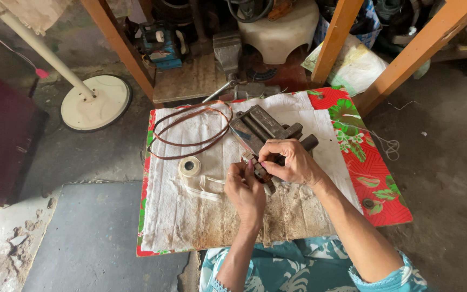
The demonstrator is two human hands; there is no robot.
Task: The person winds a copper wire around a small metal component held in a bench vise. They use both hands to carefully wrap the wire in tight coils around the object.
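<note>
A grey metal winding jig [260,128] lies on a white cloth [190,211] over a low table. My right hand [290,161] grips its near end, fingers curled over a small copper-coloured coil. My left hand [246,189] pinches the same end from the left, fingertips against the coil. What lies between the fingers is mostly hidden. A roll of white tape [189,166] with a loose tail lies just left of my left hand. A loop of copper wire [190,130] rests at the cloth's far left.
The table has a red floral cover [374,173]. Beyond it stand wooden frame legs [115,43], a bench vice [228,51], a white stool [279,32] and a blue machine [160,46]. A fan base [95,103] sits on the floor at left.
</note>
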